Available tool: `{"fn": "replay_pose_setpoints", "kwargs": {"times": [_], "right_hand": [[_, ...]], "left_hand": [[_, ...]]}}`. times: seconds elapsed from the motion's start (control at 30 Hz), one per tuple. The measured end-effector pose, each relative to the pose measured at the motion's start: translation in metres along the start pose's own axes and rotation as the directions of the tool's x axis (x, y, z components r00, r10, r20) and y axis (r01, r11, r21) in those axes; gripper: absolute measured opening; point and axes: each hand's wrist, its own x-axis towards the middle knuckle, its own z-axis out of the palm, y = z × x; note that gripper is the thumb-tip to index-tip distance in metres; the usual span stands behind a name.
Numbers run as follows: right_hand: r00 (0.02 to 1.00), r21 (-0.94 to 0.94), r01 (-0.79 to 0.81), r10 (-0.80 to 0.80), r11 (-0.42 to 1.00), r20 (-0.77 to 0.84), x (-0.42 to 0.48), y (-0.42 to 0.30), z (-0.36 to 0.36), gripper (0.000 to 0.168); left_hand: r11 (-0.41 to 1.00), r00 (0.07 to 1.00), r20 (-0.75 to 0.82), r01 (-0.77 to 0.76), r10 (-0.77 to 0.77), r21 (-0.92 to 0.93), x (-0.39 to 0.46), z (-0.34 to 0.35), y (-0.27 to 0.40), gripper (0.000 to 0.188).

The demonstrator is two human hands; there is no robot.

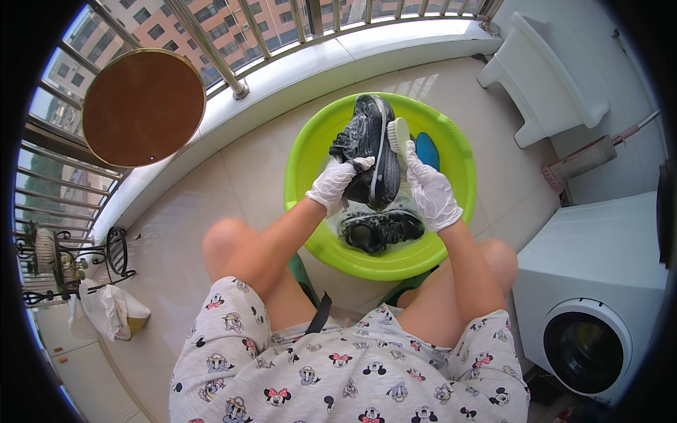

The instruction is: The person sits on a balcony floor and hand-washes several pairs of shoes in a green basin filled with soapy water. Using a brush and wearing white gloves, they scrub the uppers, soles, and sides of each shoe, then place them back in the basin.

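Observation:
My left hand (pixel 334 182), in a white disposable glove, grips a black sneaker (pixel 365 143) by its heel end above a lime-green plastic basin (pixel 301 180). Suds streak the shoe's upper and its pale midsole line. In my gloved right hand (pixel 431 193) is a pale scrub brush (pixel 400 136), its white bristles against the sole's side edge. A second black sneaker (pixel 382 230), wet and sudsy, lies in shallow foamy water at the near side of the basin. Behind the brush, a blue insole-like piece (pixel 427 150) rests against the basin's right inner wall.
A white washing machine (pixel 587 248) stands to the right, with a flat mop (pixel 582 161) and a white plastic stool (pixel 539 79) beyond it. A round brown tabletop (pixel 144 108) is at upper left, near the railing (pixel 211 47). A plastic bag (pixel 113 309) sits by a black metal plant stand (pixel 113 256).

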Motion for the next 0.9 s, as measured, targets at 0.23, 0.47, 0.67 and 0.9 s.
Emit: {"fn": "replay_pose_setpoints", "kwargs": {"times": [0.23,0.47,0.67,0.9], "right_hand": [[0.969,-0.213,-0.058,0.106,0.975,0.223,-0.037,0.008,0.002,0.056],[1.0,-0.203,0.008,-0.01,0.979,-0.006,-0.014,0.019,0.008,0.059],[0.987,-0.277,-0.073,0.11,0.958,0.118,-0.041,0.008,0.005,0.059],[0.991,-0.229,-0.124,0.132,0.965,0.018,0.003,0.023,0.004,0.052]], "left_hand": [[0.995,0.999,-0.013,0.036,-0.035,0.092,-0.004,-0.006,-0.004,0.064],[0.996,0.999,-0.031,0.047,-0.045,0.071,-0.001,-0.004,-0.01,0.064],[0.944,0.999,0.005,-0.048,0.049,0.326,-0.004,-0.011,-0.003,0.073],[0.865,0.983,0.05,-0.181,0.178,0.467,-0.003,-0.017,-0.01,0.079]]}}
